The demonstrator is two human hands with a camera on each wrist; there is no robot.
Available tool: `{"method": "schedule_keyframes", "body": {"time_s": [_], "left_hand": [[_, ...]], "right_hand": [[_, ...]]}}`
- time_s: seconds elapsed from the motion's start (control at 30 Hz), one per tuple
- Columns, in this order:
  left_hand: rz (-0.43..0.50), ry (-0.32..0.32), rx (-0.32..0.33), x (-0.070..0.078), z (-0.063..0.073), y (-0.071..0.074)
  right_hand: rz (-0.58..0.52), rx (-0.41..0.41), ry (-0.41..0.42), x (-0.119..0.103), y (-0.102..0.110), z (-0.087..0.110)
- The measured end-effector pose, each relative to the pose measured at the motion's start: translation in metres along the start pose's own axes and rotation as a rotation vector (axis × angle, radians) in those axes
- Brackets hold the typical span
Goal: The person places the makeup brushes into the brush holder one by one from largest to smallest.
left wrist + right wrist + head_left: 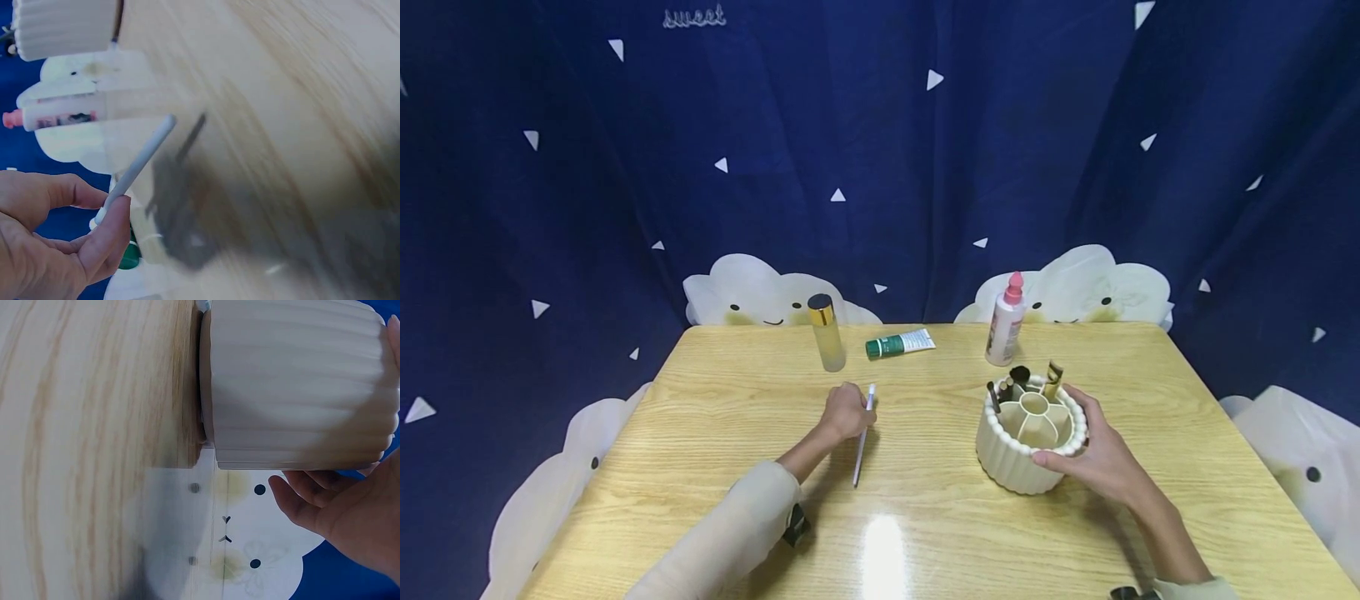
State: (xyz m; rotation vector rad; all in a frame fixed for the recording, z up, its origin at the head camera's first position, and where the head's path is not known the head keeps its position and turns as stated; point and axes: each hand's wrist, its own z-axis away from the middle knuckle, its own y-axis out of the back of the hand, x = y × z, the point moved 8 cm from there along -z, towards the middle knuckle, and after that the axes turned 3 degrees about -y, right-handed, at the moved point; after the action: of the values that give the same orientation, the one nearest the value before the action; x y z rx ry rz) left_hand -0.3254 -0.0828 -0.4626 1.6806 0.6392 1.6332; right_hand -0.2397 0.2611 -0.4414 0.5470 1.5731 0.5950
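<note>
My left hand (846, 411) pinches a thin pale stick (860, 457) between thumb and fingers, over the middle of the table. In the left wrist view, the stick (144, 159) slants up with a smooth rounded end; its whitish other tip points to the back in the head view. On the right, my right hand (1103, 460) grips a cream ribbed round organizer (1011, 467), thumb at its near rim and fingers round its right side. Dark makeup brushes (1019, 375) and a gold tube (1053, 379) stand in its rear compartments. The right wrist view has the organizer's ribbed wall (300, 387) filling the top.
A gold-banded bottle with a black cap (827, 337) stands at the back left. Beside it lies a green and white tube (900, 343). A white bottle with a pink top (1004, 325) stands behind the organizer. A navy curtain (880, 108) hangs beyond the wooden table (715, 367).
</note>
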Motion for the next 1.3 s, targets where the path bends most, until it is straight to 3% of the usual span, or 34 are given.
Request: {"method": "schedule_keyframes", "body": {"time_s": [0.13, 0.4, 0.63, 0.97, 1.3], "left_hand": [[0.019, -0.070, 0.030, 0.016, 0.003, 0.006], [0.216, -0.179, 0.083, 0.051, 0.011, 0.015], [0.368, -0.212, 0.112, 0.073, 0.016, 0.017], [0.514, -0.277, 0.212, 0.103, 0.021, 0.024], [0.705, -0.372, 0.189, 0.138, 0.031, 0.020]], "right_hand": [[-0.002, 0.000, -0.001, 0.000, 0.000, 0.001], [-0.003, 0.004, 0.000, 0.000, 0.001, 0.001], [0.004, 0.002, -0.002, 0.000, 0.000, 0.001], [-0.008, 0.003, 0.010, 0.001, -0.001, -0.002], [-0.012, 0.001, 0.004, 0.002, -0.002, -0.001]]}}
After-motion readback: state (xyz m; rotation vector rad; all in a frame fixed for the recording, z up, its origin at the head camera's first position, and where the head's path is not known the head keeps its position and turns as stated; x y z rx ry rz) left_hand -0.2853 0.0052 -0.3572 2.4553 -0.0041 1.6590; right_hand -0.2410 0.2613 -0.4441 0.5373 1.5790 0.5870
